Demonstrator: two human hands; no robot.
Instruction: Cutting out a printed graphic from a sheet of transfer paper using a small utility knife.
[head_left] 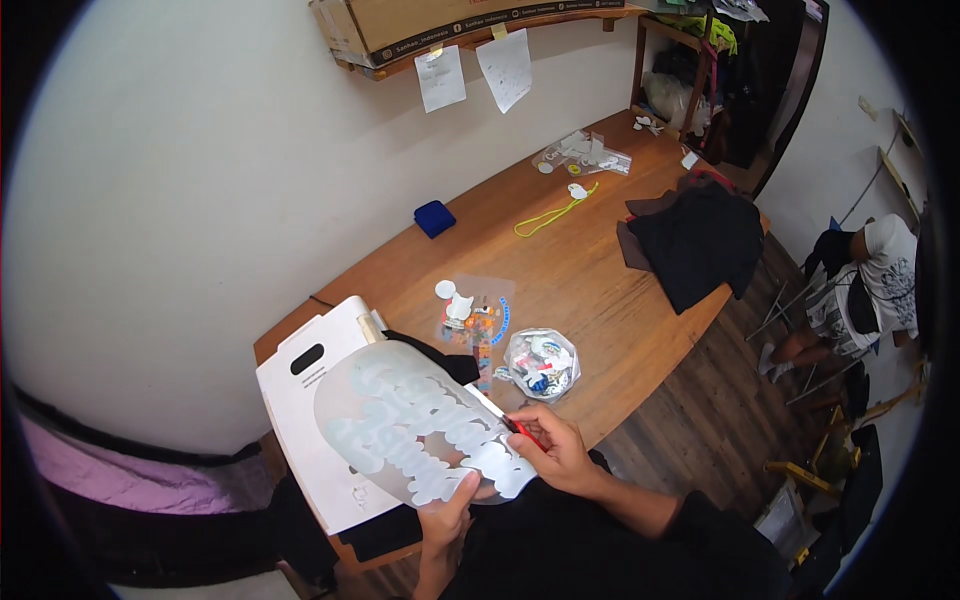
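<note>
My left hand (452,512) pinches the near edge of a translucent film sheet (335,400) with a rounded end. Pale, cloud-like shapes and some cut-out gaps cover the sheet. It is held tilted above a white board-like machine (300,385) with a dark oval slot. My right hand (563,455) is closed around a red-handled tool (527,436) with a dark collar and a slim pale blade, at the sheet's right edge. Whether the tool is scissors or a knife I cannot tell. A clear bag (541,365) of small cut scraps stands just beyond my right hand.
Printed film and white cut-outs (460,308) lie beyond the machine. Farther back are a blue pouch (435,219), a yellow-green cord (545,222) and a bag of pieces (590,155). Black cloth (695,240) hangs over the table's right edge. Another person (880,270) sits at right.
</note>
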